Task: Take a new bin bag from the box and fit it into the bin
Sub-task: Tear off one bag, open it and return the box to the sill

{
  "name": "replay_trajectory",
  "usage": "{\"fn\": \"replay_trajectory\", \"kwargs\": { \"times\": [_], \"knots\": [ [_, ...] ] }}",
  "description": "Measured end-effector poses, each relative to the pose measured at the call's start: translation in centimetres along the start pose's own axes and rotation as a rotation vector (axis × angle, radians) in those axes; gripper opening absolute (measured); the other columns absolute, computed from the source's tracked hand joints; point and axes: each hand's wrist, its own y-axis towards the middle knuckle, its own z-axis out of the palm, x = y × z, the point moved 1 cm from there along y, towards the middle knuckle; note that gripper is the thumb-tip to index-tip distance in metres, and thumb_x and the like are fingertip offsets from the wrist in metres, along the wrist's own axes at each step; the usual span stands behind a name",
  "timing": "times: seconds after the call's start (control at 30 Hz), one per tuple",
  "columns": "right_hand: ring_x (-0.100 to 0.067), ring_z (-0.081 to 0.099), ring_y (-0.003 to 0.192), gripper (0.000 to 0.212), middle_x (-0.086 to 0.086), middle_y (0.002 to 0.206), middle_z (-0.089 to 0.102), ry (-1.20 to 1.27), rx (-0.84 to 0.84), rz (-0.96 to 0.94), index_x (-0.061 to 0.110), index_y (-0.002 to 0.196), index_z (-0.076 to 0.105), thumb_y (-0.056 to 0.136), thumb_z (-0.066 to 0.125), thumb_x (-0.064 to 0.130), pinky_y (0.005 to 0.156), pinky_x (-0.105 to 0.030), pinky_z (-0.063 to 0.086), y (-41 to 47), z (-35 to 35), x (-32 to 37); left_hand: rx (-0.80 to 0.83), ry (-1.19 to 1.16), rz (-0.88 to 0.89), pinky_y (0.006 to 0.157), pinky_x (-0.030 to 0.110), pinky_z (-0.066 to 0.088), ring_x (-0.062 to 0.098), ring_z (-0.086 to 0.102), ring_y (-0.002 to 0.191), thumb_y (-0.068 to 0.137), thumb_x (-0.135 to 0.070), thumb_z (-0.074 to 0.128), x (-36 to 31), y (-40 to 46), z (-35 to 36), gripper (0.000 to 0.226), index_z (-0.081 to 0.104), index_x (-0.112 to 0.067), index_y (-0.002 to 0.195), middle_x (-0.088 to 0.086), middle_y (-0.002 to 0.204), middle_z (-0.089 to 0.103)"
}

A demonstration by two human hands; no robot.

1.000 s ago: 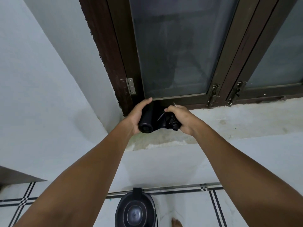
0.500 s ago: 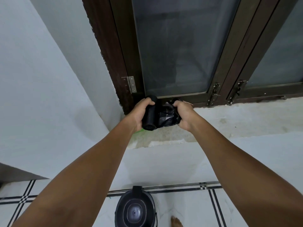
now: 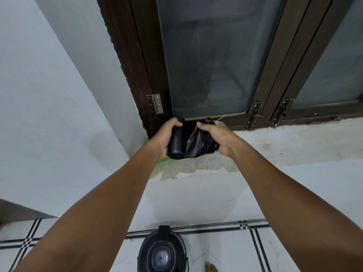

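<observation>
My left hand (image 3: 167,137) grips the roll (image 3: 177,143) of black bin bags, thumb over its top end, fingers curled behind. My right hand (image 3: 217,135) pinches and bunches the loose bag (image 3: 198,143) pulled off the roll; the black plastic stretches between both hands. Both are held just above the sill (image 3: 275,146), a rough, stained concrete ledge, at its left end against the dark window frame (image 3: 141,61). Frosted pane (image 3: 212,55) behind, hinge (image 3: 157,104) to the left, latches (image 3: 256,112) to the right. A green scrap (image 3: 164,159) shows under my left wrist. White wall (image 3: 49,95) on the left. Far below, on the tiled floor (image 3: 225,250), the black bin (image 3: 162,252), lid closed, directly under my arms.
</observation>
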Motion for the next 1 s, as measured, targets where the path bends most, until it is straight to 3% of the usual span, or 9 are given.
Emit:
{"fn": "replay_trajectory", "kwargs": {
  "times": [0.13, 0.23, 0.4, 0.53, 0.63, 0.73, 0.8, 0.9, 1.0],
  "knots": [
    [-0.033, 0.074, 0.101, 0.034, -0.015, 0.111, 0.077, 0.131, -0.058, 0.016, 0.006, 0.122, 0.064, 0.097, 0.068, 0.028, 0.093, -0.055, 0.058, 0.0, -0.1, 0.1, 0.029, -0.086, -0.048, 0.083, 0.041, 0.054, 0.032, 0.067, 0.088, 0.087, -0.044, 0.055, -0.4, 0.2, -0.4, 0.043, 0.070, -0.011, 0.111, 0.018, 0.104, 0.070],
    [-0.034, 0.074, 0.102, 0.033, -0.017, 0.115, 0.075, 0.185, -0.070, 0.019, 0.008, 0.126, 0.061, 0.100, 0.064, 0.027, 0.089, -0.053, 0.060, -0.2, -0.1, 0.2, 0.067, -0.033, -0.039, 0.075, 0.042, 0.060, 0.032, 0.074, 0.086, 0.086, -0.050, 0.071, -0.4, 0.3, -0.7, 0.052, 0.069, -0.013, 0.122, 0.016, 0.106, 0.075],
    [-0.030, 0.073, 0.100, 0.028, -0.012, 0.119, 0.074, 0.177, -0.112, 0.000, 0.012, 0.127, 0.062, 0.104, 0.057, 0.029, 0.081, -0.041, 0.060, -0.4, 0.0, 0.3, -0.021, 0.082, 0.101, 0.094, 0.057, 0.057, 0.036, 0.073, 0.105, 0.078, -0.020, 0.084, -0.2, 1.0, -1.1, 0.060, 0.060, -0.016, 0.133, 0.016, 0.121, 0.073],
    [-0.027, 0.075, 0.100, 0.063, -0.009, 0.113, 0.077, 0.070, -0.058, -0.009, 0.012, 0.124, 0.065, 0.077, 0.085, 0.049, 0.091, -0.043, 0.061, -0.6, -0.4, 0.4, -0.092, 0.062, 0.093, 0.078, 0.048, 0.061, 0.036, 0.072, 0.095, 0.079, -0.019, 0.071, -0.5, 0.5, -1.0, 0.048, 0.060, -0.014, 0.126, 0.022, 0.120, 0.070],
    [-0.020, 0.075, 0.083, 0.039, -0.003, 0.090, 0.079, -0.221, 0.012, -0.017, 0.015, 0.100, 0.075, 0.075, 0.089, 0.041, 0.066, -0.027, 0.055, -1.1, -0.5, 0.7, -0.076, 0.049, 0.077, 0.072, 0.044, 0.060, 0.036, 0.072, 0.093, 0.073, -0.027, 0.072, -0.4, 0.5, -1.4, 0.058, 0.060, -0.014, 0.128, 0.023, 0.122, 0.070],
    [-0.021, 0.072, 0.077, 0.038, -0.007, 0.088, 0.076, -0.344, -0.032, -0.009, 0.009, 0.104, 0.070, 0.078, 0.088, 0.031, 0.056, -0.025, 0.052, -1.1, -0.5, 0.6, -0.043, 0.044, 0.137, 0.074, 0.044, 0.062, 0.033, 0.076, 0.094, 0.082, -0.029, 0.081, -0.5, 0.3, -1.1, 0.049, 0.062, -0.019, 0.126, 0.015, 0.114, 0.075],
    [-0.028, 0.074, 0.082, 0.034, -0.017, 0.100, 0.076, -0.218, -0.021, 0.026, 0.003, 0.112, 0.066, 0.086, 0.080, 0.021, 0.058, -0.030, 0.058, -0.9, -0.3, 0.5, -0.023, 0.066, 0.143, 0.076, 0.046, 0.062, 0.034, 0.076, 0.097, 0.079, -0.030, 0.086, -0.5, 0.3, -1.1, 0.056, 0.061, -0.020, 0.129, 0.014, 0.115, 0.076],
    [-0.038, 0.074, 0.097, 0.031, -0.025, 0.113, 0.072, 0.072, -0.008, 0.063, -0.003, 0.122, 0.061, 0.093, 0.063, 0.004, 0.083, -0.048, 0.063, -0.8, 0.1, 0.4, -0.031, 0.075, 0.105, 0.081, 0.051, 0.061, 0.038, 0.074, 0.102, 0.078, -0.029, 0.084, -0.5, 0.4, -1.1, 0.059, 0.060, -0.016, 0.131, 0.019, 0.121, 0.072],
    [-0.031, 0.066, 0.074, 0.026, -0.021, 0.093, 0.064, 0.149, -0.101, 0.043, 0.005, 0.108, 0.056, 0.087, 0.052, -0.010, 0.063, -0.037, 0.057, -0.8, 0.4, 0.4, -0.028, 0.051, -0.009, 0.098, 0.050, 0.055, 0.036, 0.071, 0.104, 0.080, -0.039, 0.072, -0.6, -0.3, -0.9, 0.050, 0.068, -0.012, 0.121, 0.018, 0.116, 0.074]
  ]
}}
